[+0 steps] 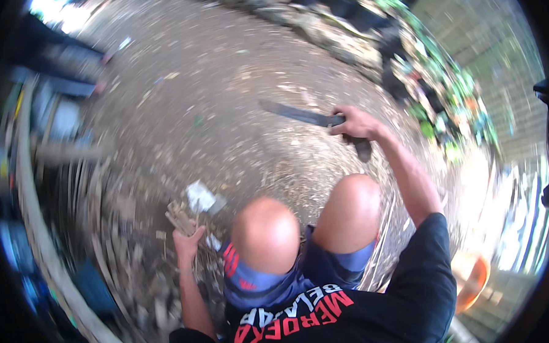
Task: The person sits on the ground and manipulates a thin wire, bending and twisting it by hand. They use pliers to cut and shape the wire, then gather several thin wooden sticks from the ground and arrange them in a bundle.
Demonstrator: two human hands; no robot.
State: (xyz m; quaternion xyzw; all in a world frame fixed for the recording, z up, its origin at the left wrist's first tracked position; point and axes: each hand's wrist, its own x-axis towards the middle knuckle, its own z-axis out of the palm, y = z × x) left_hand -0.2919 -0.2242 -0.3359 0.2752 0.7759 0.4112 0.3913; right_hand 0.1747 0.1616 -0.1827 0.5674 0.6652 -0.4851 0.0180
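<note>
My right hand (357,124) is closed around the handle of a machete (299,113), held out in front of my knees. Its dark blade lies nearly level over the ground and points left. A dark, rounded piece (363,149) shows just under this hand; whether it belongs to the handle, I cannot tell. Low beside my left knee, my left hand (188,238) grips a small bundle of short wooden sticks (180,218). Motion blur softens its fingers and the sticks. A crumpled white scrap (200,197) lies on the ground close to that bundle.
Split sticks (129,282) are heaped to my left, beside a long pale pole (52,267). Wood chips (298,155) litter the dirt ahead. Another person's legs (61,58) are at the far left. Stones (336,43) and plants (452,108) border the right, with an orange round container (470,279) near my right elbow.
</note>
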